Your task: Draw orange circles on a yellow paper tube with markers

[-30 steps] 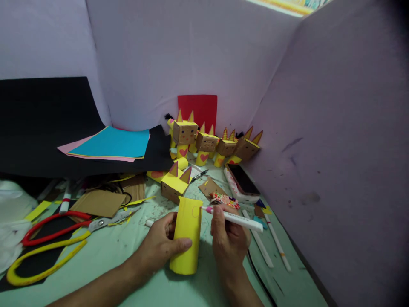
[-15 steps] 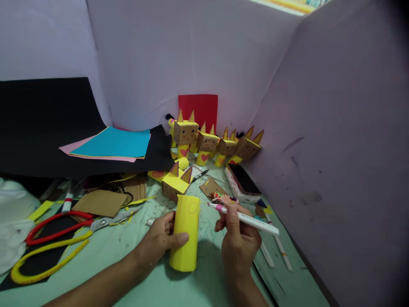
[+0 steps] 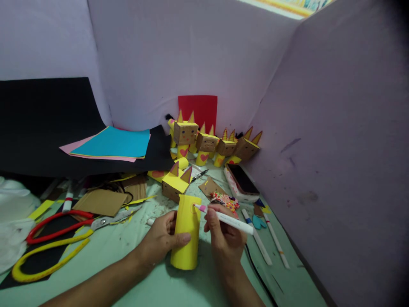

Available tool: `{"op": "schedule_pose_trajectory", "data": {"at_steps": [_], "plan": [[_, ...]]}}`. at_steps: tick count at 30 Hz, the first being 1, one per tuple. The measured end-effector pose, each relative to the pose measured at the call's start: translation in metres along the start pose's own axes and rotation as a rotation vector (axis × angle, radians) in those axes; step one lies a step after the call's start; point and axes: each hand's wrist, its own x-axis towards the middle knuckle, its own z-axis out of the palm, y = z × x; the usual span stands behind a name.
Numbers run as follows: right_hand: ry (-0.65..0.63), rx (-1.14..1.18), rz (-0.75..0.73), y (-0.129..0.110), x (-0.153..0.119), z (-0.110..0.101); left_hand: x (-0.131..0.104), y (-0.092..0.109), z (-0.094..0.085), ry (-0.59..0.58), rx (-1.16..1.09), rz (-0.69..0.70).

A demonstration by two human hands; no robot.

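Note:
My left hand (image 3: 166, 236) is wrapped round a yellow paper tube (image 3: 185, 251), its thumb across the front. The tube stands nearly upright, and a small faint circle is drawn near its top. In my right hand (image 3: 225, 236) is a white marker (image 3: 234, 222) with a pink tip end, held like a pen. Its tip meets the tube at the drawn circle, or is very close to it. Just behind the tube sits a cardboard box head (image 3: 175, 185) with a yellow top and two pointed ears.
Finished box-headed figures (image 3: 207, 143) stand at the back before a red sheet (image 3: 204, 106). Large scissors (image 3: 102, 222) and cardboard scraps (image 3: 100, 202) lie left. A phone (image 3: 243, 179) and several markers (image 3: 276, 241) are on the right. Coloured paper (image 3: 111, 143) rests on black card (image 3: 38, 128).
My right hand has moved left, bringing the marker tip from beside the tube to the drawn circle. The left hand keeps its hold, and the tube has barely shifted.

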Motion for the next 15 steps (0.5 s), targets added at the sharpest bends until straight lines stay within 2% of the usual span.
{"op": "schedule_pose_trajectory", "data": {"at_steps": [2, 6, 12, 15], "plan": [[-0.005, -0.005, 0.013, 0.0002, 0.0, -0.0004, -0.0002, -0.0007, 0.0, -0.001, -0.007, 0.003], [0.065, -0.052, 0.029, 0.0005, 0.0002, -0.0026, -0.0002, -0.0012, 0.0, 0.014, 0.006, 0.008], [0.018, -0.032, 0.072, 0.0042, -0.0002, -0.0032, -0.0009, 0.0035, 0.0018, 0.014, 0.016, 0.006], [0.058, -0.056, 0.094, 0.0064, -0.0002, -0.0029, -0.0013, 0.0048, 0.0026, 0.023, 0.009, 0.001]]}}
